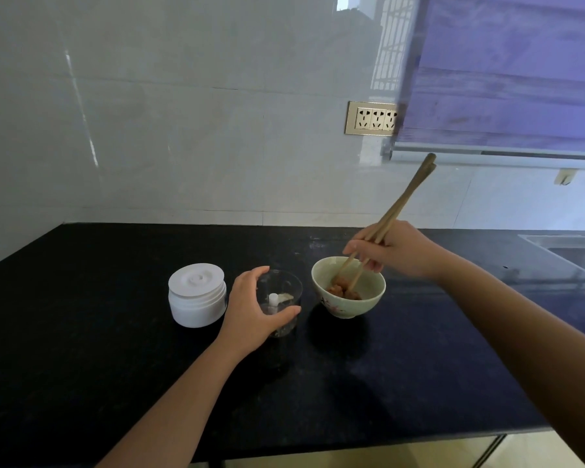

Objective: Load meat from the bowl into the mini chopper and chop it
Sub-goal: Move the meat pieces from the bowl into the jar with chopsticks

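Observation:
A pale green bowl with a flower pattern stands on the black counter, holding brownish meat. My right hand grips a pair of wooden chopsticks whose tips dip into the meat. Left of the bowl stands the clear chopper cup with a white blade post inside. My left hand wraps around its near left side. The chopper's white lid unit sits on the counter further left, apart from the cup.
The black counter ends at a front edge near the bottom of view. A steel sink lies at the far right. A tiled wall with a socket strip stands behind, and a purple blind hangs at the upper right.

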A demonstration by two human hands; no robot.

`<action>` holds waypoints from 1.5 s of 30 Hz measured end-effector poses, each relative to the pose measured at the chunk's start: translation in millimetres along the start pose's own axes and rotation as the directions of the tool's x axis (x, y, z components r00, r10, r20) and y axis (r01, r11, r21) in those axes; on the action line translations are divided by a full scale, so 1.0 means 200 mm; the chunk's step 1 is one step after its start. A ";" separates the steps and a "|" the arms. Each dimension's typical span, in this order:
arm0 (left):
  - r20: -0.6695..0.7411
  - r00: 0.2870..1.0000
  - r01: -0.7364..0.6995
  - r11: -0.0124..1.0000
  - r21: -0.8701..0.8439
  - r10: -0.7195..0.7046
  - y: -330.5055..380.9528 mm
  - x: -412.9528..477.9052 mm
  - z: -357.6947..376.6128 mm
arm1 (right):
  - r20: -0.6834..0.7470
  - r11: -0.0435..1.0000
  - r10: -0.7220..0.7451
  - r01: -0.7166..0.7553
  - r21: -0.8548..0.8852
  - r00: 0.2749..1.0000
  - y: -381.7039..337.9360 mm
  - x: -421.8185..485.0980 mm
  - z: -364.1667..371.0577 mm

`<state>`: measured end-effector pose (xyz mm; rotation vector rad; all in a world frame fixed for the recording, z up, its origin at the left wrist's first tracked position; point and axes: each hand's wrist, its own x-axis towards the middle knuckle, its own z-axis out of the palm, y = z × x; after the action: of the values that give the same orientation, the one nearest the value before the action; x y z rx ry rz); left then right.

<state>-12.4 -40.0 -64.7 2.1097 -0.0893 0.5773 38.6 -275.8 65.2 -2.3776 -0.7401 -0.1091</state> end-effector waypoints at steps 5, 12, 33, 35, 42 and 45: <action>0.007 1.000 0.014 1.000 -0.018 -0.014 0.00 0.00 0.00 | 0.049 0.999 0.013 -0.011 -0.030 0.999 0.02 0.01 0.05; 0.017 0.999 0.037 0.997 -0.073 -0.035 -0.01 -0.01 0.00 | 0.078 0.992 0.028 -0.018 -0.126 0.997 0.05 0.02 0.13; 0.099 0.993 0.073 0.987 -0.140 -0.060 0.00 -0.02 -0.04 | -0.194 0.702 0.565 -0.343 0.624 0.802 0.23 0.10 0.11; 0.096 0.994 0.073 0.988 -0.137 -0.061 0.00 -0.02 -0.04 | -0.167 0.632 0.602 -0.339 0.697 0.781 0.23 0.09 0.10; 0.116 0.988 0.114 0.984 -0.135 -0.098 -0.01 -0.02 -0.05 | -0.062 0.411 0.567 -0.216 0.885 0.822 0.11 0.09 0.06; 0.144 0.983 0.132 0.981 -0.140 -0.112 -0.01 -0.02 -0.05 | -0.056 0.478 0.494 -0.218 0.851 0.868 0.02 0.11 0.09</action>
<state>-19.3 -31.6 -63.0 1.9911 -0.0759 0.3429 57.1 -256.7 53.5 -1.4694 -0.0448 0.0628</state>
